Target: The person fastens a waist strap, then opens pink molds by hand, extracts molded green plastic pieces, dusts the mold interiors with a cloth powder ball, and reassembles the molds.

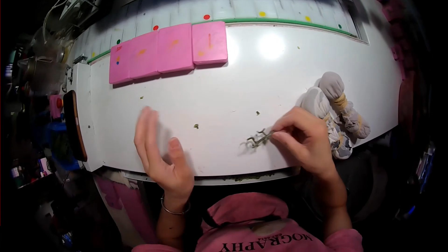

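Between the thumb and forefinger of my right hand [303, 137] is a small greenish branched piece [259, 139], low over the white table [224, 93]. My left hand [164, 154] is raised over the table's near left part, its fingers apart and nothing in it. One small dark green bit [196, 126] lies on the surface between my hands, and another [257, 113] lies above the branched piece. Two cloth-wrapped bundles [322, 105] [332, 86] tied with tan bands are just beyond and beside my right hand.
Four pink blocks [210, 42] stand in a row at the back left. Behind them runs a green strip [280, 20] before pale panels with coloured dots. A dark brown-edged object [74, 126] is at the left edge. Dark green debris [247, 177] lies along the near edge.
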Action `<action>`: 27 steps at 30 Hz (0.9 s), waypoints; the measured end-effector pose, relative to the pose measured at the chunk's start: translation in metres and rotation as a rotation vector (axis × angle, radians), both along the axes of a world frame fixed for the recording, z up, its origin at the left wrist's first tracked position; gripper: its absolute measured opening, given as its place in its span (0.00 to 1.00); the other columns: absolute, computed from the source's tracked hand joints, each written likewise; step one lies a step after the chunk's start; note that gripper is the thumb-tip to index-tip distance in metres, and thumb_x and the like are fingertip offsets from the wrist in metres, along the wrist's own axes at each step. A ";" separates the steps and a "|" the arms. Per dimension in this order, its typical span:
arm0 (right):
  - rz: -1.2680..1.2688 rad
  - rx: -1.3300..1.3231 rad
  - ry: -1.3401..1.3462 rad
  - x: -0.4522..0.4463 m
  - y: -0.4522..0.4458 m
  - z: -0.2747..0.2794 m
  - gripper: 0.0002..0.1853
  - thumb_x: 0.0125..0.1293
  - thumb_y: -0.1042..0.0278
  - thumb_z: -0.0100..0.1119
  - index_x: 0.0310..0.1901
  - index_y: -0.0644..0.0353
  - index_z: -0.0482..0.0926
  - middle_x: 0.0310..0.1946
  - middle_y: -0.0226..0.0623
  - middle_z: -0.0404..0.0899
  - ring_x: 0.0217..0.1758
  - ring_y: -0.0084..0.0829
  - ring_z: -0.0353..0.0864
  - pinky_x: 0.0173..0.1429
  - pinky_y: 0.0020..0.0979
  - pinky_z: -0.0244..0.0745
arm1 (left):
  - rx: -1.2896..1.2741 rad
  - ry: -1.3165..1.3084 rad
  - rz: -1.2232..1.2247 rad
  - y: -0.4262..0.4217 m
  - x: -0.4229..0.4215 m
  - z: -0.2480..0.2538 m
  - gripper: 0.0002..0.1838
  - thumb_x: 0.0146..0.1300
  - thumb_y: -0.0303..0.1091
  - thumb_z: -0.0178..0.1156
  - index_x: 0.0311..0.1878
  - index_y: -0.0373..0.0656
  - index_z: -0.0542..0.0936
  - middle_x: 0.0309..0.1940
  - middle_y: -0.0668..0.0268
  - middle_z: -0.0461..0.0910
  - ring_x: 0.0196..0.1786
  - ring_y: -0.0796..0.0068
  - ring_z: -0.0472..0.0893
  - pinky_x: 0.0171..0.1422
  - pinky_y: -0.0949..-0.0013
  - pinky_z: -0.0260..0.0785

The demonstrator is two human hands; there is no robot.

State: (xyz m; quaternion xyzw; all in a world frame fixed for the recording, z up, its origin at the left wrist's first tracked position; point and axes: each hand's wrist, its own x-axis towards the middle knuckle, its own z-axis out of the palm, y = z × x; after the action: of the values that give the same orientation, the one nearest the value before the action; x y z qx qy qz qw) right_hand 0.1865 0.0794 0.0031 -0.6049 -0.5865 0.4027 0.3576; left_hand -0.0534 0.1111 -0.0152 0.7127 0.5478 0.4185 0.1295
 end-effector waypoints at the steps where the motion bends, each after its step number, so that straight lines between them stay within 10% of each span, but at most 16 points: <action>1: -0.039 -0.039 0.085 0.003 -0.004 -0.003 0.05 0.54 0.81 0.62 0.33 0.65 0.78 0.27 0.30 0.74 0.26 0.18 0.71 0.31 0.19 0.65 | -0.043 0.082 0.070 0.001 -0.004 0.001 0.29 0.67 0.42 0.50 0.63 0.27 0.63 0.63 0.41 0.60 0.64 0.45 0.64 0.66 0.53 0.58; 5: -0.243 -0.030 0.238 0.004 -0.011 0.010 0.05 0.55 0.82 0.62 0.34 0.67 0.78 0.30 0.30 0.75 0.31 0.17 0.72 0.35 0.17 0.67 | -0.309 0.532 -0.051 -0.011 0.000 -0.012 0.51 0.63 0.69 0.35 0.70 0.27 0.44 0.71 0.41 0.45 0.74 0.45 0.46 0.73 0.48 0.37; 13: -0.328 0.169 0.358 0.000 -0.012 0.028 0.07 0.56 0.84 0.60 0.37 0.68 0.77 0.32 0.33 0.75 0.33 0.18 0.74 0.37 0.18 0.69 | -0.193 0.361 -0.827 0.006 0.078 -0.001 0.38 0.58 0.42 0.59 0.67 0.31 0.59 0.67 0.49 0.58 0.70 0.51 0.59 0.70 0.53 0.52; 27: -0.264 0.433 0.109 0.005 -0.018 0.061 0.09 0.51 0.86 0.63 0.35 0.69 0.78 0.25 0.37 0.76 0.22 0.19 0.73 0.26 0.18 0.66 | -0.402 0.164 -1.087 -0.041 0.032 0.013 0.22 0.58 0.32 0.58 0.55 0.33 0.74 0.62 0.55 0.69 0.66 0.57 0.67 0.63 0.56 0.63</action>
State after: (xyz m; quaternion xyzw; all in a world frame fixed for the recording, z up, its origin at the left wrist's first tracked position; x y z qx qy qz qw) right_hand 0.1916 0.0613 0.0642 -0.5631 -0.5549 0.2495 0.5592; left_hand -0.0215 0.0700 -0.0027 0.8830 0.1806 0.1233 0.4153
